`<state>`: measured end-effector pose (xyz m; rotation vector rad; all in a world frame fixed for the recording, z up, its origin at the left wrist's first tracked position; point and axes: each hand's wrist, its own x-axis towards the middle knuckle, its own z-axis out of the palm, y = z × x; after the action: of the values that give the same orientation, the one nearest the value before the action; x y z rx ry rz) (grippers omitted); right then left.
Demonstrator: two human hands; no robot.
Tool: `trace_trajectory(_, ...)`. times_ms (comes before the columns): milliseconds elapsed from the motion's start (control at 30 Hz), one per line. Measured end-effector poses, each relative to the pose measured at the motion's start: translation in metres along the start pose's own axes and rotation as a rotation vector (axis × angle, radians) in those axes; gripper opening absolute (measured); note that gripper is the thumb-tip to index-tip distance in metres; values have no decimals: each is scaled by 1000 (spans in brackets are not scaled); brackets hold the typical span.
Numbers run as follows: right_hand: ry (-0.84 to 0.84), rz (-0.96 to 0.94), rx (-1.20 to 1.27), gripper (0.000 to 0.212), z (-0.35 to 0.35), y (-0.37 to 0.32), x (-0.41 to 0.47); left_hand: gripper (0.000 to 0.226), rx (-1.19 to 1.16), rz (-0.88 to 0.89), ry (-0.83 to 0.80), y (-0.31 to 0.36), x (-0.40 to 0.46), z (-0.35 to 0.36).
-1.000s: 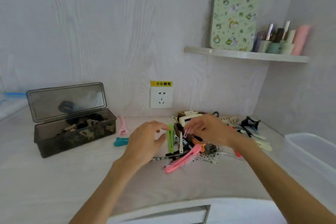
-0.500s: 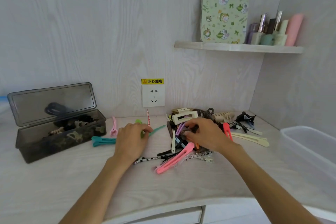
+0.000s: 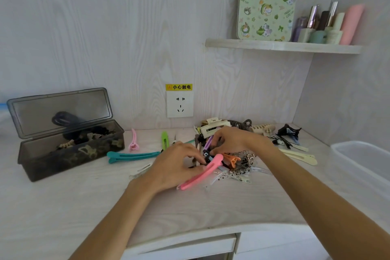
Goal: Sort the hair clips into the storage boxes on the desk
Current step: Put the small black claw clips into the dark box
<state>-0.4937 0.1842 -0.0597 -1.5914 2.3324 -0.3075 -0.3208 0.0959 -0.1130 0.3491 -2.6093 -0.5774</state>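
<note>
Both forearms reached in from below and met over the heap of hair clips (image 3: 228, 154) near the back of the pale surface (image 3: 84, 207). The left hand (image 3: 175, 167) lay palm down with its fingers curled toward the heap, the fingertips at a small dark clip beside the long pink clip (image 3: 200, 173); whether its grip had actually closed on anything I could not tell. The right hand (image 3: 234, 140) came in from the right, wrist bent, fingers curled down into the heap, pinching something small between thumb and fingertips near a purple clip (image 3: 207, 142), though the thing itself was too hidden to name. Left of the heap lay a teal clip (image 3: 133, 156), a green clip (image 3: 164, 139) and a small pink clip (image 3: 133, 141), each apart from the others. Farther left stood the dark storage box (image 3: 69, 154) with its lid up against the wall, holding a jumble of clips. A clear box (image 3: 363, 160) sat at the right edge. A wall socket (image 3: 179, 103) was set just above the surface, and a shelf (image 3: 282, 46) above right carried bottles.
</note>
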Motion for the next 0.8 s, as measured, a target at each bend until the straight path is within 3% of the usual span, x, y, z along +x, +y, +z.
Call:
trace_trajectory(200, 38, -5, 111, 18, 0, 6, 2, 18, 115, -187, 100, -13, -1, -8)
trace_trajectory(367, 116, 26, 513, 8, -2, 11, -2, 14, 211, -400, 222, -25, -1, -16)
trace_trajectory(433, 143, 18, 609, 14, -3, 8, -5, 16, 233, -458, 263, -30, -3, -18)
trace_trajectory(533, 194, 23, 806, 25, -1, -3, -6, 20, 260, -433, 398, -28, 0, -21)
trace_trajectory(633, 174, -13, 1019, 26, 7, -32, -3, 19, 98, -374, 593, -16, -1, -29)
trace_trajectory(700, 213, -85, 986, 25, 14, -55, 2, 18, 90, -399, 673, -19, -11, -42)
trace_trajectory(800, 337, -182, 908, 21, 22, -93, 17, 19, 330, -478, 709, -43, -39, -71)
